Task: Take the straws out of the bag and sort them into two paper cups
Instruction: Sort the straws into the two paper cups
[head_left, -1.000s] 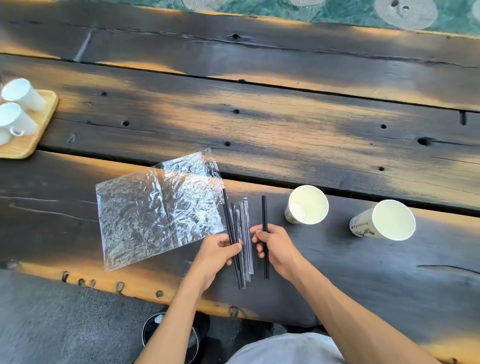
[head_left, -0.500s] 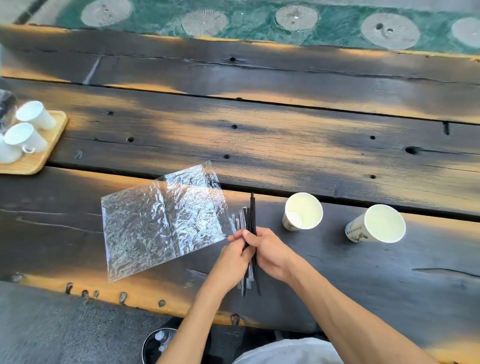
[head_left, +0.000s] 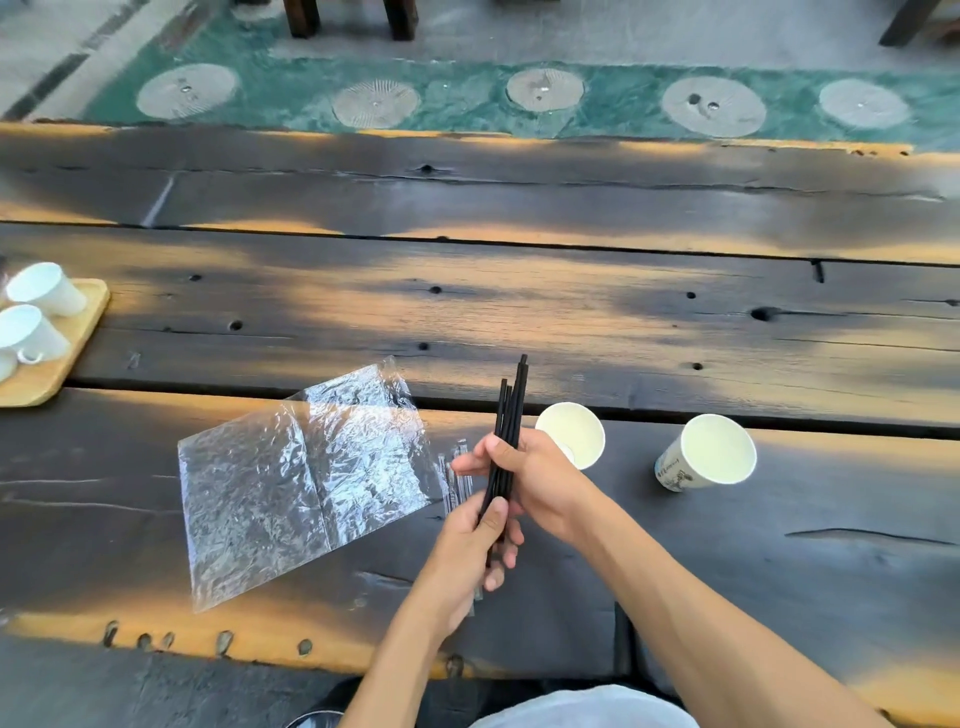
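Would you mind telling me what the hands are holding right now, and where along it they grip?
Both hold the bundle of black straws: the right hand grips it around the middle, the left hand pinches its lower end.

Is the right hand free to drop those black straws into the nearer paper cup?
Probably yes. The right hand grips the black straws right beside the nearer paper cup, whose mouth is open; the left hand holds their lower ends too.
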